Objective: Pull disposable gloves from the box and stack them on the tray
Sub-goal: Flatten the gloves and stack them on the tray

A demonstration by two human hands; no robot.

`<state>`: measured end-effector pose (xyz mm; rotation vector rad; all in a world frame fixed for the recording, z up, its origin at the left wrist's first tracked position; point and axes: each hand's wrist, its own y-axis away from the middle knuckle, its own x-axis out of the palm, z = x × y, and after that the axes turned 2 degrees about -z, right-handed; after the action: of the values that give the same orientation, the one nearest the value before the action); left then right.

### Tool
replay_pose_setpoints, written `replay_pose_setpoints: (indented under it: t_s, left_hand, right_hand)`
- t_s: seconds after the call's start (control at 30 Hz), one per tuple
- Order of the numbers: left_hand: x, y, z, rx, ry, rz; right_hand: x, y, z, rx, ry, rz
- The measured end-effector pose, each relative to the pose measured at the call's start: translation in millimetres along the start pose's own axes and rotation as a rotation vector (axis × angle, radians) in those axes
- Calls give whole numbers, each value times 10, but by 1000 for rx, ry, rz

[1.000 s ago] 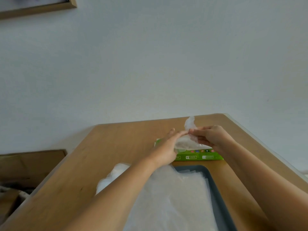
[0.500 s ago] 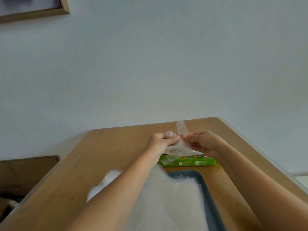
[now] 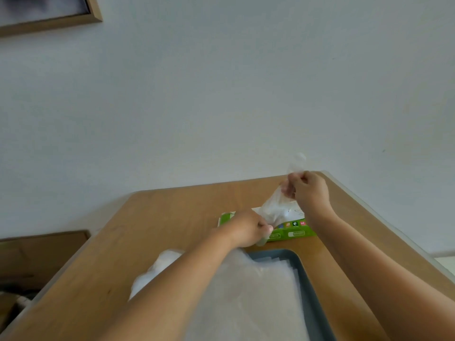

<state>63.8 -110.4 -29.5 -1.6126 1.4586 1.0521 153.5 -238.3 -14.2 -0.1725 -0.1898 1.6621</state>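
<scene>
Two grips are seen above a wooden bench point(image 3: 160, 225). A clear disposable glove point(image 3: 275, 210) is pinched by the right grip point(image 3: 309, 190) between thumb and fingertips. The glove is held up over the green glove box point(image 3: 295, 233), with its lower end at the box's top opening and a loose tip standing above the fingers. The left grip point(image 3: 246, 230) is set on the near left part of the box with its fingers curled. Whether the glove's lower end is pinched there or the box is only pressed down cannot be told. The box lies flat on the bench, just beyond a dark blue-grey tray point(image 3: 304, 271). A stack of clear gloves point(image 3: 261, 296) is laid in the tray, and its left side spills past the tray onto the bench. A wooden picture frame point(image 3: 56, 22) is hung on the pale wall at the upper left.
</scene>
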Motion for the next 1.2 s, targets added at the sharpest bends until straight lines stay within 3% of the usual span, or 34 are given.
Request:
replay_pose_setpoints:
  t_s: [0.17,0.33,0.43,0.53,0.67,0.7,0.77,0.83,0.93,1.03,1.2]
  left_hand:
    - [-16,35,-21,-29,-91,64]
    - [-32,64,-10,-26,-36,18]
    - [-15,87,-16,-17,-43,-20]
    - [-36,82,-67,-124,-30,15]
    - [-204,103,-190,-181,177,-228]
    - [-280,147,-232,-154,317,-277]
    - [-428,311,-356,-32,778,-196]
    - [-560,496,-428,114,1016,-45]
    - [-685,828,-522,287,901,29]
    - [-748,1072,-479,220,902,64]
    - [-768,1388,-337,32,1100,-7]
  right_hand:
    - [-153,-46,190,-14,-304,-162]
    - [-242,50,545,-126,-453,-47]
    - [-339,163,910,-322,-426,16]
    - [-550,279,1246,-458,-204,108]
    - [-623,439,1262,-363,306,332]
    - [-592,480,1248,-350,360,393]
    - [-524,549,1229,-336,388,486]
    - [-470,635,1235,-327,356,545]
    - [-428,754,1232,-272,267,637]
    - [-385,881,1206,-141,83,726]
    - [-313,1154,1007,60,-192,649]
